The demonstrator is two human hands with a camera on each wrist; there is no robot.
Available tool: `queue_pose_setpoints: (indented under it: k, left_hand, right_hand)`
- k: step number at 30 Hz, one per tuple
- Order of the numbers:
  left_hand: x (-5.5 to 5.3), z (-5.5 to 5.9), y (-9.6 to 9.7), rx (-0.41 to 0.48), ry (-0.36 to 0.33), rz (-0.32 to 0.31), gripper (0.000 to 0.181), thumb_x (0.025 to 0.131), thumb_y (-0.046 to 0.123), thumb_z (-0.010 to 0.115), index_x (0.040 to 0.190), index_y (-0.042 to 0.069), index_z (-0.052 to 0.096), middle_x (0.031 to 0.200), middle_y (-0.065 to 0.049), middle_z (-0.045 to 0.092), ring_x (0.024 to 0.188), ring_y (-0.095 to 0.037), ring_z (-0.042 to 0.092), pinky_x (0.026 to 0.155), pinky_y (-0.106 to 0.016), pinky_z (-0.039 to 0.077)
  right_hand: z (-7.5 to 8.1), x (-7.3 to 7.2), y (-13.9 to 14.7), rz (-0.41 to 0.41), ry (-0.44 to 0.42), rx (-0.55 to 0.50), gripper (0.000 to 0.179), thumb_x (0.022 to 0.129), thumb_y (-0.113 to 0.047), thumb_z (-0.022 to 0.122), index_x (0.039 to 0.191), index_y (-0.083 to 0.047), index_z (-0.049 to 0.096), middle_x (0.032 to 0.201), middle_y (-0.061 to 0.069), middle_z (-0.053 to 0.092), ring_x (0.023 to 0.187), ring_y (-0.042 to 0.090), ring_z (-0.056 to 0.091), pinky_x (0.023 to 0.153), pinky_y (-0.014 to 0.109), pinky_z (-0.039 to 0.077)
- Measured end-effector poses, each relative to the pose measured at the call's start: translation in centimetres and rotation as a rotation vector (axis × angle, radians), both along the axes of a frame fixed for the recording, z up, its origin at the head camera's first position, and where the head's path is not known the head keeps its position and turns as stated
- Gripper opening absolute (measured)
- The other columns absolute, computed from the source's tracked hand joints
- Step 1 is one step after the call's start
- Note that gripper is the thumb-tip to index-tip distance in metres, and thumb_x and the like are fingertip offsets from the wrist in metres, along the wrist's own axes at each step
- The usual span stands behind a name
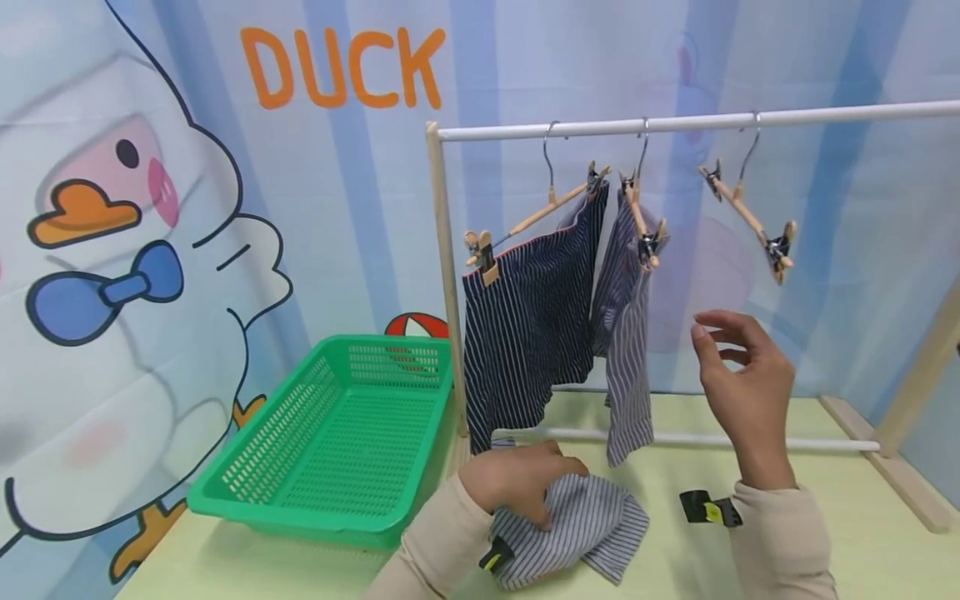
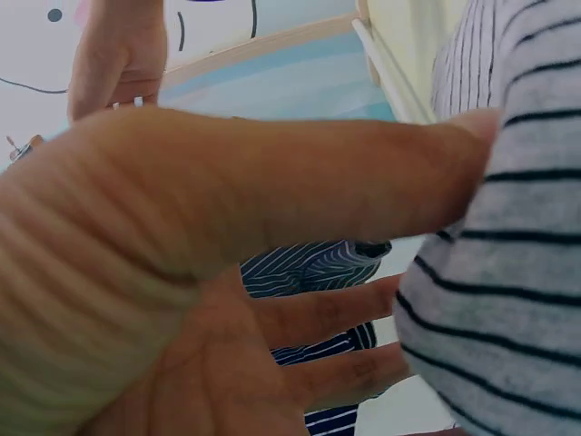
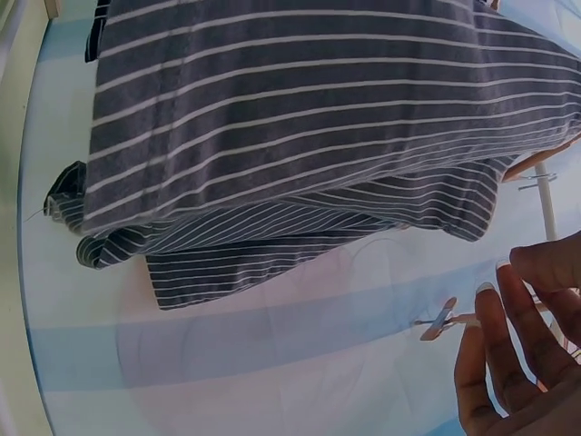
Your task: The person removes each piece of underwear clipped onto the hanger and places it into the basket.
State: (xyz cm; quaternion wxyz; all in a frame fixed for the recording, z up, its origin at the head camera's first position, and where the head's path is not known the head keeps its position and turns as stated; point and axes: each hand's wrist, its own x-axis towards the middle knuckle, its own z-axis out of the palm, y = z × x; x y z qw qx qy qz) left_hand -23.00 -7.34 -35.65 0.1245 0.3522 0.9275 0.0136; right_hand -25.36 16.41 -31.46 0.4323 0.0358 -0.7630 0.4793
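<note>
Lying rumpled, grey dark-striped cloth point(image 1: 581, 525)

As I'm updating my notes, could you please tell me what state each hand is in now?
Left hand: holding the unhung striped garment.
Right hand: open, raised, holding nothing.

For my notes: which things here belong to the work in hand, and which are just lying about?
Part of the work:
left hand, pinching the loose striped garment
right hand, holding nothing
bare clip hanger
clothes rack
both hung garments

Just about, seemingly:
green basket, untouched
duck backdrop
</note>
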Motion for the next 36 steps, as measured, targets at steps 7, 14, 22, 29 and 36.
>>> queue_pose_setpoints:
  k: [7,14,22,29,36]
  left_hand:
    - [0.3,-0.3,0.4,-0.052,0.013,-0.009,0.074,0.075,0.03,0.086,0.141,0.028,0.053,0.133,0.005,0.059,0.116,-0.005,0.055,0.091,-0.019,0.048]
    - [0.3,-0.8,0.5,-0.071,-0.067,0.035,0.079,0.075,0.044,0.085,0.144,0.031,0.049,0.141,0.008,0.057,0.129,-0.009,0.052,0.101,-0.026,0.047]
    - [0.4,-1.2,1.1,-0.084,-0.09,0.054,0.094,0.064,0.036,0.094,0.146,0.032,0.047,0.141,0.004,0.055,0.125,-0.009,0.054,0.098,-0.027,0.048]
    - [0.4,-2.0,1.7,-0.138,-0.035,0.04,0.097,0.065,0.027,0.094,0.148,0.03,0.043,0.136,0.0,0.057,0.116,-0.009,0.058,0.09,-0.023,0.051]
    - [0.5,-3.0,2.7,-0.191,0.023,0.098,0.094,0.069,0.02,0.09,0.149,0.03,0.041,0.131,-0.005,0.059,0.106,-0.018,0.064,0.084,-0.03,0.055]
  right_hand:
    - [0.7,1.1,0.1,0.043,-0.033,0.096,0.022,0.096,-0.02,0.065,0.116,-0.015,0.071,0.109,-0.003,0.071,0.086,-0.014,0.054,0.077,0.009,0.043]
    - [0.6,1.6,0.2,0.096,-0.037,0.263,0.023,0.099,-0.021,0.06,0.118,-0.013,0.069,0.11,0.009,0.073,0.088,-0.02,0.048,0.075,0.008,0.042]
    - [1.0,1.9,0.7,0.09,-0.065,0.341,0.02,0.098,-0.029,0.063,0.096,-0.011,0.071,0.072,0.004,0.065,0.063,-0.006,0.052,0.06,0.015,0.042]
    - [1.2,2.2,0.7,0.074,-0.054,0.354,0.021,0.097,-0.028,0.064,0.092,-0.01,0.071,0.066,0.002,0.06,0.058,-0.002,0.051,0.057,0.017,0.041]
    - [1.3,2.2,0.4,0.061,0.029,0.351,0.016,0.096,-0.023,0.067,0.088,-0.01,0.071,0.055,-0.002,0.049,0.045,0.001,0.038,0.05,0.019,0.034]
